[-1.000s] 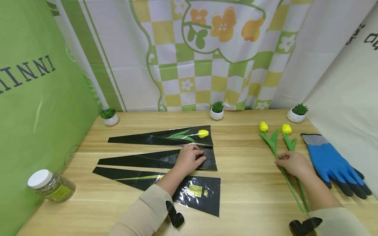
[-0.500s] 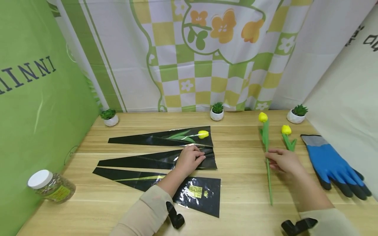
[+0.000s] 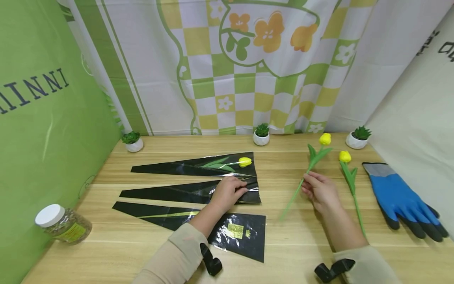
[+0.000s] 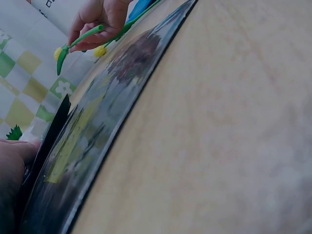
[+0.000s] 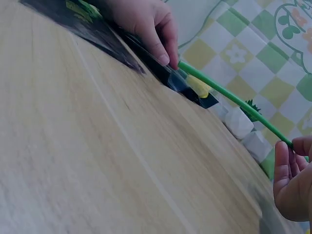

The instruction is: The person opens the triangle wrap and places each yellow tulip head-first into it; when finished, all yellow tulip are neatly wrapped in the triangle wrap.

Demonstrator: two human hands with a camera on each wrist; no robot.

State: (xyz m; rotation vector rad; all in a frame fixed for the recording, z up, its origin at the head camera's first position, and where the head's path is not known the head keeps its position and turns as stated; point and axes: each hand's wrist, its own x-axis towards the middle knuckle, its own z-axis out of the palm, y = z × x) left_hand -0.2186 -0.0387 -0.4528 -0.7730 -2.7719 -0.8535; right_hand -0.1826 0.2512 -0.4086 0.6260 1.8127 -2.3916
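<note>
Pinching a yellow tulip (image 3: 315,157) by its thin green stem, my right hand (image 3: 320,190) lifts it off the table (image 3: 298,244), bud tilted away, two leaves flaring below the bloom. My left hand (image 3: 227,191) presses curled fingers on the middle black sleeve (image 3: 184,192). Another tulip (image 3: 349,175) lies just right of my right hand.

The left hand (image 3: 227,192) covers the wide end of the middle black sleeve (image 3: 177,193) — how its fingers grip there cannot be told. Beside that sleeve, the left wrist view is blurred, with only a sliver of hand at its edge. The blue glove's (image 3: 400,197) fingertips run off the frame.
</note>
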